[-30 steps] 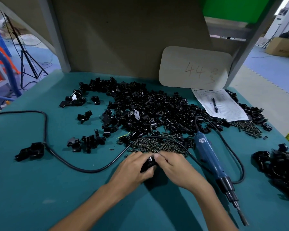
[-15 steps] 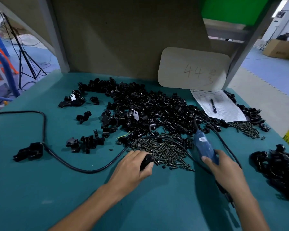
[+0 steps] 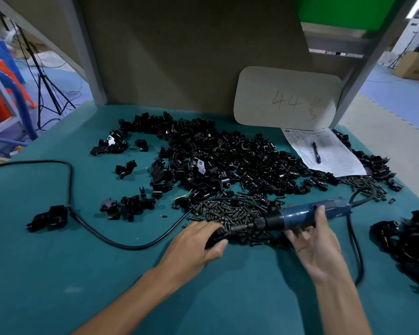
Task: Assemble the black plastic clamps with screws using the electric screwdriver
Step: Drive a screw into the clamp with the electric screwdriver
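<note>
My left hand point(image 3: 198, 245) grips a black plastic clamp point(image 3: 215, 236) on the teal table, just in front of a heap of dark screws point(image 3: 230, 211). My right hand point(image 3: 312, 240) holds the blue electric screwdriver point(image 3: 307, 215) lying nearly level, thumb over its body. The screwdriver's metal bit point(image 3: 237, 228) points left and reaches the clamp. A large pile of loose black clamp parts point(image 3: 228, 160) spreads across the table behind the screws.
The screwdriver's black cable point(image 3: 70, 189) loops over the left of the table, past a black part point(image 3: 47, 217). A paper sheet with a pen point(image 3: 324, 151) lies far right under a cardboard sign point(image 3: 286, 97). More black clamps point(image 3: 406, 238) sit at the right edge.
My right hand left the clamp, took the screwdriver from the table on the right, and swung it level so the bit meets the clamp. My left hand stayed on the clamp.
</note>
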### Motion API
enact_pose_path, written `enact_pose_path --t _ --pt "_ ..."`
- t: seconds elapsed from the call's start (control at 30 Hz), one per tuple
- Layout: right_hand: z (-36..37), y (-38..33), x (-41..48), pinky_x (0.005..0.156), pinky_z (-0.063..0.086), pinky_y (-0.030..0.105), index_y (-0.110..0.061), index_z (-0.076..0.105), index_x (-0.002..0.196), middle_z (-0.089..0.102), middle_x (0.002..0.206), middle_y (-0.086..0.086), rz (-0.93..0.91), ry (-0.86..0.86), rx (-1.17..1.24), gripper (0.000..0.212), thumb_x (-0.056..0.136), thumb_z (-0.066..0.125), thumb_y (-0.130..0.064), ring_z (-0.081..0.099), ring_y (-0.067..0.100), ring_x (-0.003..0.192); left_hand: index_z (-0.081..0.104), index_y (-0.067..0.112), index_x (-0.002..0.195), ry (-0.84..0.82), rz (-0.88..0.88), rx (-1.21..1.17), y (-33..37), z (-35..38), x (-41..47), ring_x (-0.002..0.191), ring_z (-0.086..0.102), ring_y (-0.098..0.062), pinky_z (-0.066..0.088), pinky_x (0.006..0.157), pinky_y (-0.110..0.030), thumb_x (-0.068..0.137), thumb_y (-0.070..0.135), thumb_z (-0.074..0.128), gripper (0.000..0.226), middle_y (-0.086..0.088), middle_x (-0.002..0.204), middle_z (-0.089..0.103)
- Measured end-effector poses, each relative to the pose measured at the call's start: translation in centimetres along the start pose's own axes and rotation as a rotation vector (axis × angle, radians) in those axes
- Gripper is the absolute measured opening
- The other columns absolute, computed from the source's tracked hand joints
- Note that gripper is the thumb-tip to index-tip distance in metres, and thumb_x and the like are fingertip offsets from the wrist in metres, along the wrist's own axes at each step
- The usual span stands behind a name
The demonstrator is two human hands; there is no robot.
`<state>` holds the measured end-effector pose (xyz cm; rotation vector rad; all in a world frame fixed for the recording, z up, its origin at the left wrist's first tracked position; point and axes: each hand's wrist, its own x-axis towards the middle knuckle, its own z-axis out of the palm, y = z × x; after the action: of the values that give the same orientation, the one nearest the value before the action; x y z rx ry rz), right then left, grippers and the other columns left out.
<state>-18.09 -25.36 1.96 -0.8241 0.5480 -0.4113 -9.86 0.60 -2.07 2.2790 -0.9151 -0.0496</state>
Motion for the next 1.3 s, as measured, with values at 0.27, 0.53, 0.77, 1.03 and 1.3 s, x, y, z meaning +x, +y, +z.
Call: enact_pose_path --t 0.27,0.53,0.77,1.03,1.3 --pt "-0.5 0.5 0.8 0.079 0.063 0.036 -0.011 0.056 0.121 0.075 0.105 0.013 0.008 -0.004 0.016 0.051 0.087 0.061 -0.049 0.074 0.027 0.107 0.057 0.033 0.110 -0.021 0.002 0.008 0.2 -0.1 0.1 0.088 0.049 -0.001 0.045 0.077 -0.021 0.089 0.062 0.034 0.043 0.018 0.092 0.057" --pt "-0.7 1.1 1.0 0.092 0.060 0.043 -0.013 0.056 0.111 0.072 0.115 0.017 0.046 -0.137 0.122 0.039 0.103 0.034 -0.044 0.069 0.037 0.115 0.052 0.034 0.089 -0.053 0.003 0.056 0.6 -0.4 -0.1 0.072 0.053 -0.001 0.033 0.056 -0.014 0.088 0.060 0.035 0.031 0.014 0.074 0.057" --pt "-0.7 1.3 0.3 0.088 0.061 0.036 -0.011 0.057 0.121 0.074 0.111 0.014 0.021 -0.161 -0.065 0.049 0.099 0.047 -0.054 0.070 0.031 0.113 0.056 0.036 0.095 -0.071 0.059 0.129 0.6 -0.3 -0.3 0.070 0.052 -0.001 0.037 0.060 -0.014 0.088 0.070 0.041 0.038 0.017 0.078 0.060" --pt "-0.9 1.4 -0.1 0.084 0.063 0.036 -0.012 0.057 0.112 0.075 0.095 0.008 0.010 -0.138 -0.119 0.037 0.105 0.044 -0.045 0.074 0.023 0.096 0.064 0.031 0.096 -0.051 0.059 0.164 0.5 0.0 -0.3 0.075 0.054 -0.002 0.049 0.070 -0.025 0.087 0.072 0.038 0.049 0.016 0.081 0.062" --pt "-1.1 1.7 0.3 0.078 0.062 0.038 -0.016 0.057 0.118 0.075 0.115 0.014 0.028 -0.188 -0.110 0.044 0.094 0.050 -0.052 0.074 0.026 0.104 0.063 0.032 0.103 -0.075 0.041 0.207 0.5 0.0 -0.3 0.084 0.057 -0.005 0.052 0.078 -0.031 0.088 0.075 0.031 0.055 0.016 0.091 0.064"
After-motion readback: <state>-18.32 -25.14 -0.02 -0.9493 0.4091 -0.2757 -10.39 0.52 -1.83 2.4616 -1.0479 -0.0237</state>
